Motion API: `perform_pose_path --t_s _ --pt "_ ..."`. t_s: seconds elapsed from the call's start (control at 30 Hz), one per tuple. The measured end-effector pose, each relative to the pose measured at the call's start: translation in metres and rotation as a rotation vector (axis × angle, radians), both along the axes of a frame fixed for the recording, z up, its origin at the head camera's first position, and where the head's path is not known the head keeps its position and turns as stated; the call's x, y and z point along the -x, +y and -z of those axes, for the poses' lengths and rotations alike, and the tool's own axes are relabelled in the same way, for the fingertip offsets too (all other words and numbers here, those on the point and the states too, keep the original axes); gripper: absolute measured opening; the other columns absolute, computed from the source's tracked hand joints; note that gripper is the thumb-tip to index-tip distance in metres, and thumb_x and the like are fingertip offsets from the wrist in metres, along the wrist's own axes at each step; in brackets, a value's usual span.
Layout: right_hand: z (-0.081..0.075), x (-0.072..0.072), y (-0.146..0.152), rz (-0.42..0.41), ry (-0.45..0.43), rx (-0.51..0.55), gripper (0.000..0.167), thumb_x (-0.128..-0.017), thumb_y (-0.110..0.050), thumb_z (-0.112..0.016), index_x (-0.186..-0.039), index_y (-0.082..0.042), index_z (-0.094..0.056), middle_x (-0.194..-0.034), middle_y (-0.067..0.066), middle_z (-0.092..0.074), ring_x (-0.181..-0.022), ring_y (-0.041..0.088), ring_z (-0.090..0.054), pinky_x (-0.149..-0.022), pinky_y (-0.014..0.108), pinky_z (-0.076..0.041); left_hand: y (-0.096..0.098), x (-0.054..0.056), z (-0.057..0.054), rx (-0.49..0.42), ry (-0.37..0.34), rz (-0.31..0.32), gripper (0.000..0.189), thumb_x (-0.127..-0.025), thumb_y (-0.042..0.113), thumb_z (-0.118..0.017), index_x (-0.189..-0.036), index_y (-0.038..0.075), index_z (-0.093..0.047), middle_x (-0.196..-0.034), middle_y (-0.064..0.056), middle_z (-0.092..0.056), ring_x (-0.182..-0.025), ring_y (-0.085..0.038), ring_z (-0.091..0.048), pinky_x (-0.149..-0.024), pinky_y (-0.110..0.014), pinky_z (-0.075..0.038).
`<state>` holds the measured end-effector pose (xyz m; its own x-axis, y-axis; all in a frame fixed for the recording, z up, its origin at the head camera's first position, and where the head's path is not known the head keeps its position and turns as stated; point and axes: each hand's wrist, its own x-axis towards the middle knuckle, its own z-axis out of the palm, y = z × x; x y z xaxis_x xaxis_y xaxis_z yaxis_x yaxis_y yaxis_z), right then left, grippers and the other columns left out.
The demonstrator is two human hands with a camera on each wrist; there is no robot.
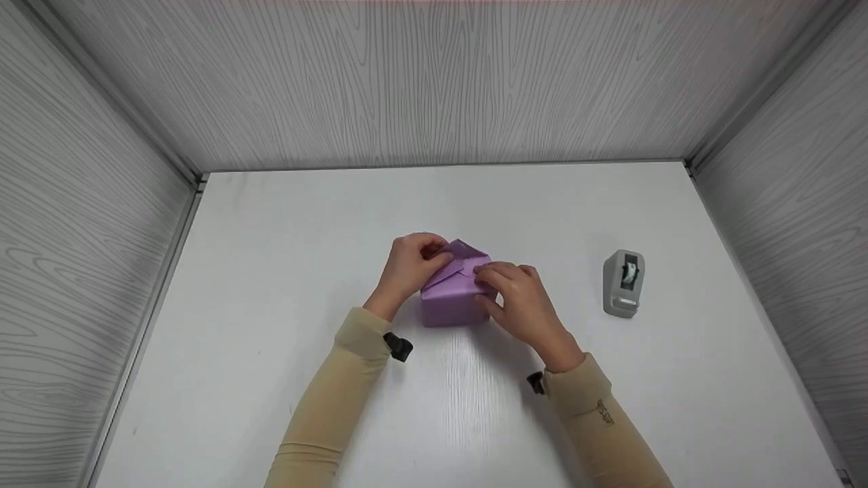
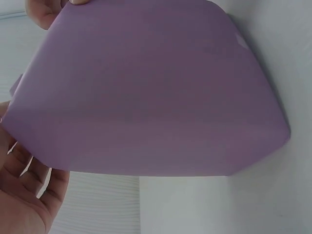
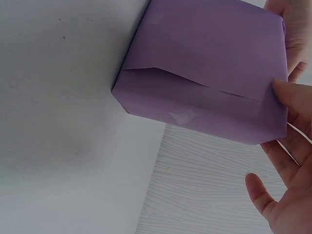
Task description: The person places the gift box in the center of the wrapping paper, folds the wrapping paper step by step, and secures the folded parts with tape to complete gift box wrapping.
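A box wrapped in purple paper [image 1: 453, 310] sits on the white table. My left hand [image 1: 410, 264] pinches a folded paper flap [image 1: 464, 248] at the box's top left. Over the top right edge my right hand [image 1: 517, 295] grips the box, fingertips on top and thumb against the side. In the right wrist view, a paper seam runs across the box [image 3: 209, 53], and a shiny patch like clear tape [image 3: 185, 116] lies near its lower edge. The left wrist view shows a plain purple side [image 2: 156, 97], with my left hand [image 2: 29, 190] at the lower left.
To the right on the table [image 1: 271, 224] stands a grey tape dispenser [image 1: 622, 283] with a roll in it. Grey wood-grain panels [image 1: 434, 81] enclose the table at the back and both sides.
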<state>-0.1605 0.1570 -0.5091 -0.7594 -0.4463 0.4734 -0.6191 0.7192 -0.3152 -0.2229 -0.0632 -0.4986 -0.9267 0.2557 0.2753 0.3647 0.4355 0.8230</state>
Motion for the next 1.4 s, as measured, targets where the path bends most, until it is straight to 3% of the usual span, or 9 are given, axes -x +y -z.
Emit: perform_pose_path --t_s 0.17,0.53,0.97,1.2,1.4 --pt "0.001 0.000 -0.001 0.009 -0.020 -0.005 0.031 -0.082 -0.015 -0.080 -0.111 -0.013 -0.069 -0.118 0.002 -0.067 -0.113 0.020 -0.059 -0.088 0.049 -0.041 0.002 -0.001 -0.001 0.005 0.074 -0.014 0.008 -0.087 0.011 -0.075 -0.091 0.003 -0.076 -0.084 -0.006 -0.070 -0.073 -0.015 -0.060 -0.068 -0.030 -0.051" --pt "0.001 -0.001 -0.001 0.022 -0.003 -0.004 0.033 -0.081 -0.012 -0.080 -0.112 -0.012 -0.069 -0.117 0.003 -0.067 -0.113 0.021 -0.059 -0.087 0.050 -0.042 0.006 -0.002 -0.008 0.011 0.127 -0.025 0.010 -0.088 0.013 -0.074 -0.092 0.004 -0.075 -0.082 -0.005 -0.069 -0.073 -0.017 -0.063 -0.068 -0.029 -0.053" --pt "0.001 -0.001 -0.002 0.020 0.002 0.005 0.034 -0.081 -0.012 -0.081 -0.113 -0.011 -0.070 -0.116 0.004 -0.067 -0.112 0.021 -0.059 -0.086 0.051 -0.041 0.011 -0.001 -0.017 0.056 0.104 -0.031 0.011 -0.092 0.017 -0.070 -0.094 0.007 -0.074 -0.082 -0.002 -0.067 -0.071 -0.014 -0.058 -0.066 -0.028 -0.049" --pt "0.001 0.000 -0.002 0.018 -0.009 0.013 0.033 -0.082 -0.013 -0.080 -0.114 -0.011 -0.070 -0.117 0.004 -0.067 -0.113 0.021 -0.059 -0.087 0.050 -0.041 0.006 0.000 -0.015 0.044 0.112 -0.009 0.013 -0.092 0.018 -0.071 -0.094 0.006 -0.075 -0.084 -0.003 -0.068 -0.073 -0.015 -0.059 -0.067 -0.028 -0.050" --pt "0.002 0.000 -0.001 0.023 -0.008 0.011 0.036 -0.082 -0.013 -0.080 -0.116 -0.011 -0.069 -0.117 0.004 -0.067 -0.113 0.021 -0.059 -0.087 0.050 -0.041 -0.010 -0.002 -0.003 0.020 0.087 0.012 0.009 -0.090 0.011 -0.071 -0.096 0.006 -0.076 -0.085 -0.002 -0.068 -0.078 -0.015 -0.060 -0.072 -0.034 -0.051"
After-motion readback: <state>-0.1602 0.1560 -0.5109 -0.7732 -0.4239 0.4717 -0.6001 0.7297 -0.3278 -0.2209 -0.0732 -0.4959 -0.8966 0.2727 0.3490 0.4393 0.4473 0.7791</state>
